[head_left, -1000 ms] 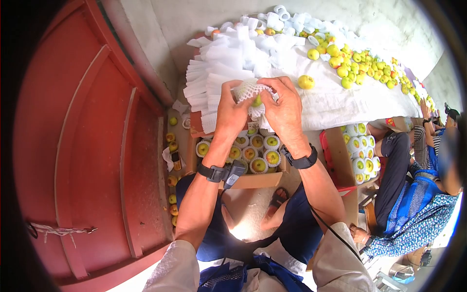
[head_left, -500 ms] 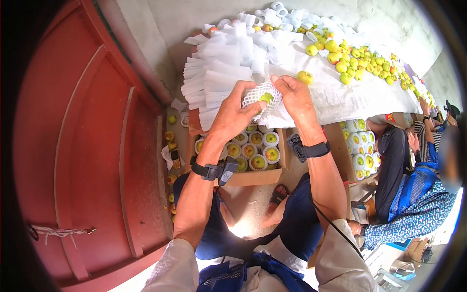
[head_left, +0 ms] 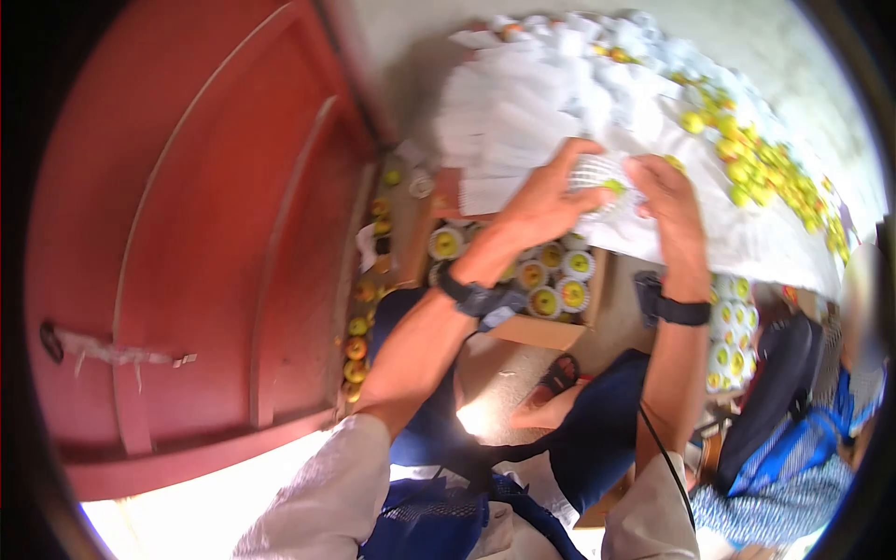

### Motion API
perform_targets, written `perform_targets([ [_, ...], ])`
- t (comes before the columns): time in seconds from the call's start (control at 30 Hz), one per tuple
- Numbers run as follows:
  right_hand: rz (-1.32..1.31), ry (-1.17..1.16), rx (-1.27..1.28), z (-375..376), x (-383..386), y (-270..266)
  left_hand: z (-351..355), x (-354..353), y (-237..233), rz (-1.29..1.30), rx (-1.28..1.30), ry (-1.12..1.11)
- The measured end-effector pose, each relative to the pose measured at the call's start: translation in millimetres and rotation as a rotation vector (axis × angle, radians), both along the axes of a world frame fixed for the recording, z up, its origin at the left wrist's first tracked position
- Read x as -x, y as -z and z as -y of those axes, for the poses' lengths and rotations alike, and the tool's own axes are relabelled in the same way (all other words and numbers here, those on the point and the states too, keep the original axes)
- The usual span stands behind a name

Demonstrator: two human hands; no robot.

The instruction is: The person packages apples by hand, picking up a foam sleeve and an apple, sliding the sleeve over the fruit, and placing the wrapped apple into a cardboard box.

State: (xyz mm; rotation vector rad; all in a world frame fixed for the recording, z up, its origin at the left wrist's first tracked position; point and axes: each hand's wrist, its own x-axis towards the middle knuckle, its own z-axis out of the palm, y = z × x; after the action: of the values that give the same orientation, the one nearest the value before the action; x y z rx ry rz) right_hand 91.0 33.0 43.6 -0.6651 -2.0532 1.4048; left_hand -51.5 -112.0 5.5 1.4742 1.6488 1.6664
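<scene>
My left hand (head_left: 551, 191) is closed around a green apple (head_left: 612, 187) that sits inside a white foam net (head_left: 594, 171). Just right of it is my right hand (head_left: 667, 187), its fingers bent and pinched at the edge of the net; motion blurs the fingertips. Both hands are above the front edge of a table covered with a white cloth (head_left: 695, 224). Beneath them, a cardboard box (head_left: 537, 331) holds several apples in foam nets (head_left: 544, 301), partly hidden by my left forearm.
A pile of empty foam nets (head_left: 509, 103) lies on the table's left, loose apples (head_left: 761, 168) on its right. More apples (head_left: 356, 347) line the floor beside a red door (head_left: 215, 233). At right, another box holds netted apples (head_left: 733, 327), near a seated person (head_left: 793, 439).
The view has swung left, so everything appears further right and blurred. My left hand still grips the netted apple. My right hand stays close to the net, its fingers more curled.
</scene>
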Motion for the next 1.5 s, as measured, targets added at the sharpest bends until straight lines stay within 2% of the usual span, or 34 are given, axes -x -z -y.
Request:
perform_targets([
  [0.07,0.008,0.027,-0.035,9,-1,-4,3,2,-1,-0.006,0.068,-0.066],
  [0.2,0.045,-0.130,-0.138,11,-2,-7,8,4,-5,0.083,0.089,-0.099],
  [0.27,0.009,-0.189,-0.323,11,4,-1,9,6,-2,0.055,0.050,-0.100],
  [0.3,0.005,-0.214,-0.316,8,5,3,8,6,0,0.056,0.057,-0.125],
  [0.4,-0.004,-0.230,-0.200,3,7,11,7,8,3,0.097,0.092,-0.146],
  [0.47,-0.003,-0.115,-0.322,5,10,12,6,8,6,0.098,0.077,-0.107],
  [0.7,0.024,-0.074,-0.198,-1,13,15,5,7,9,-0.046,0.126,-0.067],
  [0.83,0.085,-0.074,-0.266,4,12,7,9,4,4,-0.096,0.172,-0.023],
  [0.9,0.140,-0.028,-0.183,14,12,0,6,5,11,-0.106,0.137,-0.019],
  [1.0,0.218,0.080,-0.201,23,11,-7,7,4,13,-0.109,0.090,-0.004],
  [1.13,0.250,0.045,-0.152,16,8,-8,17,-2,1,-0.093,0.107,0.037],
  [1.33,0.308,0.020,-0.104,6,5,-8,11,-6,10,-0.108,0.039,0.059],
  [1.5,0.230,-0.012,0.036,1,2,-4,9,-6,11,-0.134,0.008,0.002],
])
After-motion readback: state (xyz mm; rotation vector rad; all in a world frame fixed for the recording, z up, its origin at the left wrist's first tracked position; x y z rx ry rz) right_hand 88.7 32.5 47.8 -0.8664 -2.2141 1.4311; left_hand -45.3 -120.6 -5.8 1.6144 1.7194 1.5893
